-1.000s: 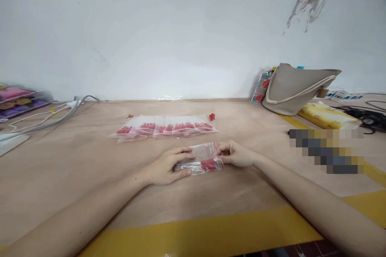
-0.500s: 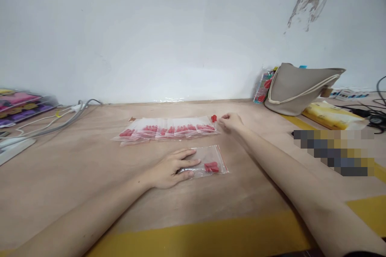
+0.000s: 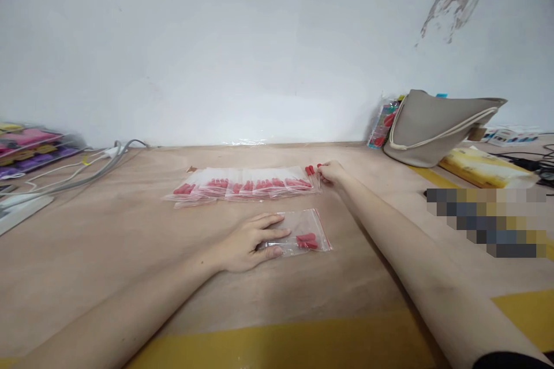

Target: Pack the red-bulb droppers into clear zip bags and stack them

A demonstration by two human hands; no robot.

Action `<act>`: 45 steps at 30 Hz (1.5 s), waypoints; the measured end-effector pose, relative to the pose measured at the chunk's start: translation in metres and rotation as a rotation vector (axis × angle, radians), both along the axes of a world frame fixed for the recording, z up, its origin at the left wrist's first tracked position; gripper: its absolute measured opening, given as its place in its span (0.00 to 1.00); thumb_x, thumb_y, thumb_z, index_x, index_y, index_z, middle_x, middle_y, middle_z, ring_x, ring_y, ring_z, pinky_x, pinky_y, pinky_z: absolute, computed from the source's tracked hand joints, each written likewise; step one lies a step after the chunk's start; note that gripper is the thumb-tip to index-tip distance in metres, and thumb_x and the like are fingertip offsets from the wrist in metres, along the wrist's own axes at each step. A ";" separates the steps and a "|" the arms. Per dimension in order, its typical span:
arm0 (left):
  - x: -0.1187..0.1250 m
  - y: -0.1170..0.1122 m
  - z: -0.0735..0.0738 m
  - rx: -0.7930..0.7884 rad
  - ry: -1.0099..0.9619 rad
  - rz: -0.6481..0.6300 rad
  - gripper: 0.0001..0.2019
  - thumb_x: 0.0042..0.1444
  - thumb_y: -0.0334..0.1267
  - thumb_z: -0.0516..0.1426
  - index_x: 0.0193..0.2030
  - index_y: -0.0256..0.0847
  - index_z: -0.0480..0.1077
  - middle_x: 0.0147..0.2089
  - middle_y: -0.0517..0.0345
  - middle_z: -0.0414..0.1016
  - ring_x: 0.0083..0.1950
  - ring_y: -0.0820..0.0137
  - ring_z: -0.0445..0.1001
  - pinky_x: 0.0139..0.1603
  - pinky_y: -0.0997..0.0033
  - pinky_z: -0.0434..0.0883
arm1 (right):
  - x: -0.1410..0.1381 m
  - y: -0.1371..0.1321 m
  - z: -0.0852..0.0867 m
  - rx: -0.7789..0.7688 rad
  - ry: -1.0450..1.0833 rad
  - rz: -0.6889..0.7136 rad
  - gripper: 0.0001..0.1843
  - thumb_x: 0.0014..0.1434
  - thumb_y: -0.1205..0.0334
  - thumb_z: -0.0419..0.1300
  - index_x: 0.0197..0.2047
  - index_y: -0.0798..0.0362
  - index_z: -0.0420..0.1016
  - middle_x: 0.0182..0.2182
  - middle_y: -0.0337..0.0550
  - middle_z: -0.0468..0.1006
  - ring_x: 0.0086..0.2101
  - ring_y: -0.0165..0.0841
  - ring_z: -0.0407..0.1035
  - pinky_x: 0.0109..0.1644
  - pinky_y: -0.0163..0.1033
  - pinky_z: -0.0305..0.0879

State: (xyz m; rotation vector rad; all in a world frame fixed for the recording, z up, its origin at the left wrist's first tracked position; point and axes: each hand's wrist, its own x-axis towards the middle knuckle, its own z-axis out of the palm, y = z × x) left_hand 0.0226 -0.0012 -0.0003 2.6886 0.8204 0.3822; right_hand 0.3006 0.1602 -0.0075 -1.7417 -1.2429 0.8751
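My left hand [image 3: 250,239] lies on the left end of a small clear zip bag [image 3: 303,232], fingers and thumb holding it flat on the wooden table [image 3: 108,242]. A few small red pieces [image 3: 306,240] show inside the bag. My right hand [image 3: 332,173] is stretched out farther back, at the right end of a row of filled clear bags [image 3: 242,186], its fingers pinched on a small red piece [image 3: 319,166]. Another loose red piece [image 3: 310,170] lies just left of it.
A grey bucket bag [image 3: 433,127] lies on its side at the back right, with colourful packets [image 3: 383,121] behind it and a yellow pack [image 3: 480,167] beside it. Grey cables [image 3: 86,167] and a pink-purple tray [image 3: 26,147] sit at far left. Yellow tape [image 3: 281,346] marks the near edge.
My right hand let go of the zip bag's right end and reached back to the loose red pieces by the row of bags, pinching one. My left hand stayed on the bag.
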 end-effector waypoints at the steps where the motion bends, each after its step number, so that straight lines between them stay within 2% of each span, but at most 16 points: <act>1: 0.000 0.000 0.000 0.004 0.006 0.002 0.20 0.60 0.47 0.51 0.59 0.49 0.61 0.65 0.55 0.53 0.65 0.60 0.53 0.62 0.54 0.55 | 0.003 -0.002 -0.001 0.014 0.045 0.002 0.06 0.44 0.67 0.60 0.25 0.55 0.65 0.12 0.33 0.59 0.15 0.25 0.55 0.20 0.33 0.51; 5: 0.000 0.000 0.001 0.005 0.030 0.006 0.21 0.61 0.48 0.50 0.60 0.49 0.60 0.65 0.55 0.52 0.65 0.61 0.52 0.62 0.55 0.54 | 0.014 -0.023 -0.004 0.102 0.221 -0.021 0.10 0.46 0.67 0.54 0.36 0.53 0.62 0.15 0.30 0.58 0.15 0.24 0.54 0.19 0.31 0.48; 9: 0.000 -0.001 0.001 0.008 0.007 0.015 0.21 0.60 0.48 0.50 0.60 0.49 0.60 0.65 0.55 0.53 0.65 0.60 0.53 0.62 0.55 0.54 | 0.021 -0.064 -0.009 0.175 0.369 -0.031 0.11 0.46 0.66 0.50 0.36 0.51 0.58 0.18 0.30 0.57 0.15 0.22 0.53 0.18 0.29 0.48; 13: 0.001 -0.001 0.000 0.018 0.002 0.037 0.25 0.59 0.49 0.51 0.62 0.46 0.56 0.64 0.53 0.56 0.64 0.61 0.55 0.62 0.56 0.55 | 0.017 -0.111 -0.013 0.209 0.512 -0.024 0.15 0.44 0.64 0.53 0.39 0.51 0.59 0.21 0.31 0.62 0.17 0.22 0.57 0.19 0.30 0.54; 16: 0.002 -0.001 0.001 0.030 -0.002 0.033 0.26 0.59 0.49 0.51 0.62 0.44 0.55 0.63 0.52 0.57 0.63 0.62 0.55 0.62 0.57 0.56 | 0.006 -0.131 -0.014 0.236 0.616 -0.023 0.19 0.42 0.62 0.57 0.40 0.50 0.59 0.22 0.31 0.64 0.18 0.23 0.61 0.20 0.30 0.57; 21: 0.002 -0.001 0.002 0.029 -0.013 0.033 0.26 0.59 0.49 0.51 0.63 0.44 0.53 0.63 0.51 0.58 0.63 0.61 0.56 0.61 0.56 0.57 | -0.005 -0.136 -0.016 0.328 0.619 -0.016 0.23 0.40 0.59 0.60 0.41 0.51 0.60 0.21 0.29 0.66 0.19 0.25 0.64 0.21 0.31 0.61; 28: 0.002 -0.002 0.002 0.040 -0.030 0.029 0.26 0.59 0.49 0.51 0.62 0.44 0.53 0.62 0.51 0.58 0.62 0.61 0.57 0.61 0.56 0.57 | 0.008 -0.132 -0.014 0.406 0.540 -0.076 0.21 0.41 0.60 0.59 0.41 0.50 0.60 0.19 0.27 0.65 0.17 0.23 0.62 0.20 0.30 0.60; 31: 0.003 -0.002 0.001 0.040 -0.044 0.030 0.26 0.59 0.48 0.51 0.62 0.44 0.53 0.62 0.52 0.59 0.62 0.62 0.57 0.61 0.56 0.58 | 0.001 -0.139 -0.012 0.357 0.565 -0.047 0.21 0.42 0.61 0.59 0.41 0.50 0.60 0.20 0.28 0.67 0.19 0.24 0.65 0.23 0.31 0.64; 36: 0.003 -0.002 0.002 0.038 -0.059 0.031 0.27 0.59 0.47 0.52 0.63 0.45 0.51 0.61 0.52 0.60 0.61 0.61 0.59 0.60 0.57 0.59 | -0.018 -0.155 -0.008 0.131 0.711 0.090 0.13 0.45 0.62 0.59 0.36 0.51 0.61 0.24 0.34 0.71 0.24 0.27 0.70 0.33 0.37 0.69; 39: 0.003 -0.002 0.002 0.033 -0.059 0.036 0.27 0.59 0.48 0.52 0.63 0.45 0.51 0.62 0.53 0.59 0.61 0.61 0.59 0.59 0.57 0.59 | -0.015 -0.160 -0.006 0.036 0.608 0.247 0.11 0.44 0.62 0.61 0.32 0.53 0.64 0.26 0.37 0.73 0.26 0.27 0.70 0.34 0.35 0.67; 43: 0.003 -0.003 0.002 0.028 -0.055 0.041 0.27 0.59 0.48 0.52 0.63 0.45 0.52 0.61 0.52 0.59 0.61 0.61 0.59 0.59 0.56 0.59 | -0.001 -0.158 -0.004 0.023 0.202 0.489 0.13 0.41 0.59 0.66 0.29 0.56 0.70 0.22 0.35 0.70 0.23 0.23 0.62 0.26 0.31 0.59; 45: 0.003 -0.003 0.002 0.028 -0.054 0.042 0.27 0.59 0.48 0.52 0.63 0.45 0.51 0.61 0.52 0.59 0.61 0.61 0.59 0.60 0.56 0.59 | 0.002 -0.156 -0.004 0.059 0.052 0.557 0.14 0.41 0.57 0.66 0.30 0.57 0.73 0.19 0.34 0.68 0.21 0.22 0.58 0.24 0.30 0.54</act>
